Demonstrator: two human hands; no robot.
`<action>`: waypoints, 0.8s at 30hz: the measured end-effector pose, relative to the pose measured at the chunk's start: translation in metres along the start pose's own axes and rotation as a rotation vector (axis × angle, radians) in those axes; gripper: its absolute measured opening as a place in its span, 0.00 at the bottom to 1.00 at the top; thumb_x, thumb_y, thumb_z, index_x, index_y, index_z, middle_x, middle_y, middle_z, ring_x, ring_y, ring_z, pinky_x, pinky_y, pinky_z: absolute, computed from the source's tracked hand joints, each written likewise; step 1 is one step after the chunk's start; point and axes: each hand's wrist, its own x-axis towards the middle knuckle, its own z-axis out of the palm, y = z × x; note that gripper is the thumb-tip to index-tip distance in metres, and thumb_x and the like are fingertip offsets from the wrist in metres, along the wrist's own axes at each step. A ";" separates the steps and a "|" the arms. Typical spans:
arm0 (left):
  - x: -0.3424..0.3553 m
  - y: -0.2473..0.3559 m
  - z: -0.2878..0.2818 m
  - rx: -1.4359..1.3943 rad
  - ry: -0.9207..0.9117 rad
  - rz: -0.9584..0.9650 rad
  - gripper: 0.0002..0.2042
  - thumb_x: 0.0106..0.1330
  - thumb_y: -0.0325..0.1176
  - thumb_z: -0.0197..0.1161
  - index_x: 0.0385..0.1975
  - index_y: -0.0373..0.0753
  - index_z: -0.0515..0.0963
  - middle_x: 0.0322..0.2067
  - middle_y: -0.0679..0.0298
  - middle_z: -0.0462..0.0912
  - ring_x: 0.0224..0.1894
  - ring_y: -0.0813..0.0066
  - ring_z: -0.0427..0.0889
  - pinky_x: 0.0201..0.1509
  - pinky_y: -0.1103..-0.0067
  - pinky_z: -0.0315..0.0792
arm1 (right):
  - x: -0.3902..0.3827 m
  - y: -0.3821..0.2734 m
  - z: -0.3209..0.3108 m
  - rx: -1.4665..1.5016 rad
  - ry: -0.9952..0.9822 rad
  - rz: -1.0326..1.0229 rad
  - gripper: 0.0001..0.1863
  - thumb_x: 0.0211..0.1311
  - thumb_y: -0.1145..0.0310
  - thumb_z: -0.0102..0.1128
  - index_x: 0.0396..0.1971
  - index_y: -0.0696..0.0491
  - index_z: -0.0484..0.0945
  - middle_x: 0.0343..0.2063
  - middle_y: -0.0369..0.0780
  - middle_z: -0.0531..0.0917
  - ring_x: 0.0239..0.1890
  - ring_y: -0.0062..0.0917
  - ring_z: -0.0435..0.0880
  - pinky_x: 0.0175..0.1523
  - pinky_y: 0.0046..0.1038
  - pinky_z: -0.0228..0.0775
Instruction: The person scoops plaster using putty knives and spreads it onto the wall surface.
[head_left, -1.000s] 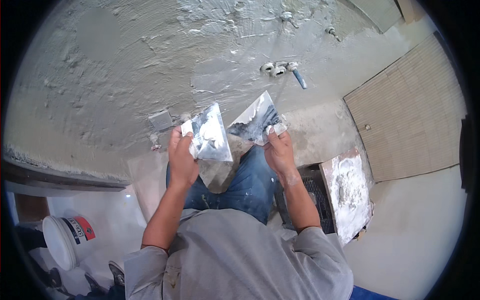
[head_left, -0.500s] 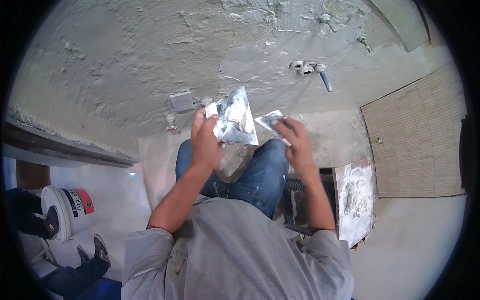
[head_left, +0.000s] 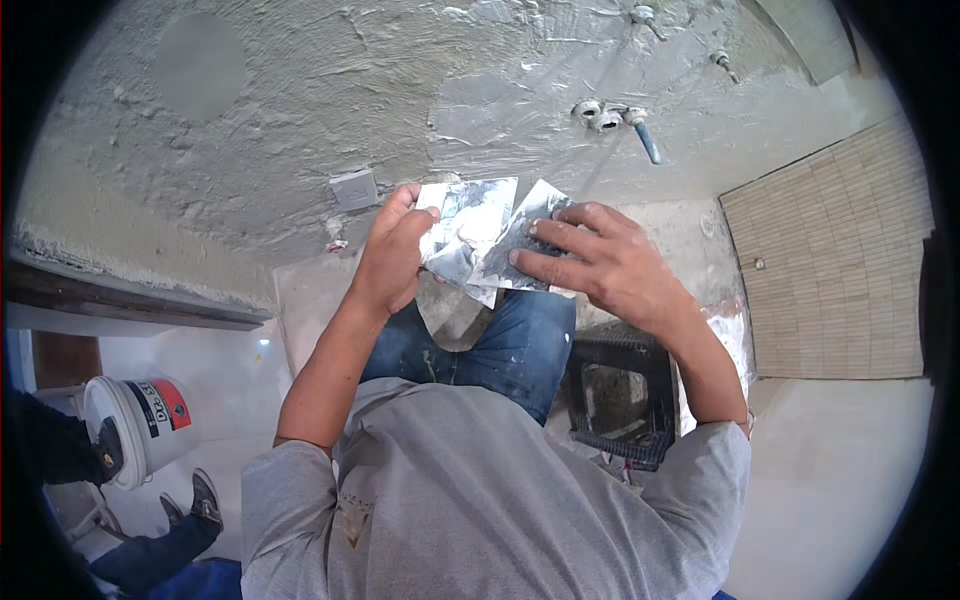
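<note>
In front of my knees, my left hand grips the left edge of a flat metal putty blade, thumb on top. A small patch of white putty lies on its bright face. My right hand is closed on a second metal putty scraper, fingers spread along its upper face. That scraper slants across the right part of the first blade, its left edge at the putty. The undersides of both tools and the fingertips of my left hand are mostly hidden.
Ahead rises a rough plastered wall with pipe fittings, a blue pipe stub and a white box. A black plastic stool stands by my right thigh. A white bucket and another person's shoe are at left.
My right hand has moved left, bringing its scraper from beside the blade onto it. The blade in my left hand has turned, and less putty shows on it.
</note>
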 end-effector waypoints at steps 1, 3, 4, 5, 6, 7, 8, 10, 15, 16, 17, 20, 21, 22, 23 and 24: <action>0.000 -0.001 0.000 -0.007 0.015 0.005 0.15 0.72 0.29 0.51 0.55 0.33 0.68 0.40 0.61 0.83 0.30 0.80 0.84 0.23 0.81 0.74 | -0.001 0.000 0.001 0.032 0.005 -0.006 0.29 0.51 0.74 0.64 0.56 0.37 0.82 0.52 0.33 0.83 0.51 0.32 0.81 0.55 0.34 0.79; 0.002 -0.002 0.000 -0.010 0.024 0.007 0.15 0.72 0.29 0.51 0.55 0.33 0.68 0.40 0.61 0.83 0.31 0.79 0.84 0.24 0.79 0.75 | -0.004 -0.001 0.004 0.051 -0.002 0.016 0.30 0.51 0.76 0.62 0.56 0.37 0.82 0.51 0.33 0.83 0.50 0.32 0.81 0.55 0.34 0.79; 0.003 -0.003 0.000 -0.008 0.018 0.006 0.15 0.72 0.29 0.51 0.55 0.33 0.68 0.40 0.61 0.83 0.32 0.78 0.84 0.26 0.79 0.76 | -0.007 0.001 0.006 0.060 -0.009 0.028 0.30 0.51 0.76 0.62 0.56 0.37 0.82 0.51 0.33 0.83 0.50 0.32 0.81 0.55 0.34 0.79; 0.003 -0.004 -0.002 -0.006 0.012 0.006 0.15 0.72 0.29 0.52 0.56 0.33 0.69 0.40 0.61 0.83 0.34 0.77 0.85 0.27 0.78 0.76 | -0.011 0.003 0.009 0.069 -0.017 0.040 0.30 0.51 0.76 0.62 0.56 0.37 0.82 0.52 0.34 0.83 0.49 0.32 0.81 0.55 0.34 0.78; 0.005 -0.007 -0.002 -0.031 0.080 0.030 0.14 0.71 0.29 0.51 0.55 0.34 0.69 0.41 0.60 0.83 0.35 0.75 0.85 0.30 0.76 0.77 | -0.017 0.005 0.013 0.076 -0.025 0.053 0.30 0.51 0.76 0.62 0.56 0.37 0.82 0.52 0.34 0.83 0.49 0.32 0.81 0.55 0.34 0.78; 0.006 -0.009 -0.003 -0.057 0.144 0.052 0.14 0.71 0.28 0.51 0.54 0.34 0.70 0.41 0.59 0.82 0.36 0.73 0.85 0.32 0.74 0.78 | -0.023 0.011 0.017 0.176 -0.029 0.075 0.28 0.53 0.76 0.62 0.57 0.40 0.82 0.52 0.35 0.83 0.50 0.32 0.81 0.55 0.35 0.78; 0.007 -0.012 -0.005 -0.089 0.160 0.091 0.13 0.71 0.28 0.50 0.53 0.35 0.70 0.41 0.59 0.82 0.37 0.71 0.85 0.35 0.73 0.79 | -0.031 0.020 0.020 0.271 -0.030 0.100 0.27 0.55 0.76 0.63 0.57 0.42 0.81 0.53 0.36 0.83 0.51 0.32 0.81 0.55 0.35 0.78; 0.006 -0.012 -0.016 -0.124 0.224 0.111 0.14 0.72 0.27 0.50 0.55 0.34 0.71 0.44 0.58 0.82 0.42 0.69 0.85 0.42 0.72 0.79 | -0.047 0.026 0.039 0.671 0.068 0.314 0.22 0.61 0.75 0.62 0.57 0.49 0.80 0.53 0.38 0.83 0.51 0.31 0.82 0.56 0.36 0.78; 0.001 -0.022 -0.036 -0.147 0.287 0.093 0.18 0.73 0.27 0.49 0.60 0.33 0.71 0.52 0.56 0.81 0.50 0.66 0.83 0.53 0.70 0.78 | -0.063 0.022 0.094 2.004 0.674 0.548 0.17 0.76 0.66 0.54 0.54 0.63 0.78 0.51 0.43 0.84 0.50 0.28 0.83 0.56 0.34 0.77; -0.003 -0.025 -0.037 -0.164 0.291 0.087 0.18 0.73 0.26 0.48 0.60 0.33 0.71 0.52 0.56 0.81 0.50 0.66 0.83 0.53 0.70 0.78 | -0.064 0.024 0.097 1.952 0.772 0.633 0.17 0.76 0.66 0.55 0.56 0.62 0.77 0.50 0.43 0.84 0.48 0.27 0.84 0.52 0.33 0.78; -0.005 -0.027 -0.037 -0.155 0.316 0.061 0.18 0.73 0.26 0.48 0.60 0.33 0.71 0.51 0.56 0.82 0.50 0.66 0.83 0.53 0.71 0.78 | -0.064 0.029 0.096 1.904 0.888 0.667 0.18 0.76 0.65 0.55 0.57 0.62 0.76 0.49 0.42 0.84 0.47 0.26 0.84 0.49 0.31 0.79; -0.013 -0.028 -0.041 -0.107 0.339 0.054 0.17 0.72 0.27 0.49 0.58 0.34 0.72 0.48 0.57 0.83 0.46 0.69 0.84 0.46 0.73 0.79 | -0.070 0.064 0.069 1.274 1.014 0.808 0.18 0.76 0.66 0.54 0.57 0.61 0.76 0.47 0.43 0.85 0.44 0.24 0.85 0.44 0.30 0.78; -0.016 -0.028 -0.043 -0.079 0.351 0.052 0.16 0.71 0.28 0.49 0.56 0.35 0.74 0.45 0.59 0.83 0.43 0.71 0.85 0.42 0.75 0.79 | -0.071 0.080 0.057 0.991 0.992 0.860 0.17 0.76 0.67 0.54 0.57 0.61 0.76 0.46 0.43 0.85 0.43 0.24 0.85 0.43 0.30 0.78; -0.019 -0.029 -0.046 -0.055 0.369 0.050 0.15 0.70 0.28 0.50 0.53 0.36 0.75 0.41 0.60 0.84 0.40 0.74 0.85 0.37 0.77 0.80 | -0.070 0.097 0.046 0.762 1.013 0.892 0.16 0.74 0.70 0.53 0.56 0.60 0.77 0.45 0.44 0.85 0.42 0.27 0.85 0.44 0.31 0.77; -0.022 -0.030 -0.049 -0.052 0.352 0.053 0.16 0.70 0.28 0.49 0.55 0.35 0.74 0.44 0.59 0.83 0.40 0.72 0.85 0.36 0.77 0.79 | -0.067 0.115 0.036 0.542 1.030 0.891 0.15 0.73 0.73 0.53 0.56 0.59 0.77 0.44 0.44 0.85 0.40 0.30 0.86 0.44 0.31 0.77; -0.022 -0.030 -0.052 -0.048 0.338 0.055 0.17 0.71 0.28 0.49 0.58 0.34 0.72 0.47 0.59 0.83 0.41 0.71 0.86 0.36 0.77 0.79 | -0.062 0.136 0.027 0.291 1.069 0.844 0.16 0.69 0.76 0.55 0.56 0.56 0.77 0.44 0.44 0.85 0.41 0.33 0.85 0.46 0.32 0.76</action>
